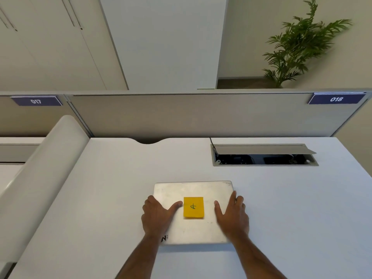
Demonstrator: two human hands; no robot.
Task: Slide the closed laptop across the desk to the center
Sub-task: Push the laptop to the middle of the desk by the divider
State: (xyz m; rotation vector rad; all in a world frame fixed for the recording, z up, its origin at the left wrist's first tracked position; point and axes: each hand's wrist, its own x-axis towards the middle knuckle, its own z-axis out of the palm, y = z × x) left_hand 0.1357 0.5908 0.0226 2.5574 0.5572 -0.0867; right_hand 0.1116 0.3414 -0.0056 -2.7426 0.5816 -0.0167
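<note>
A closed silver laptop [193,190] lies flat on the white desk [100,198], near the middle of its width and toward the front. A yellow sticky note [193,207] with a handwritten mark is stuck on the lid's centre. My left hand [157,216] grips the laptop's left edge, thumb lying on the lid and pointing at the note. My right hand [231,216] holds the right edge, thumb on the lid and fingers wrapped around the side.
An open cable hatch [263,155] with its flap raised sits in the desk at the back right. A grey partition [191,115] closes the back edge. A rounded white divider [46,168] borders the left side. A plant [298,43] stands beyond the partition.
</note>
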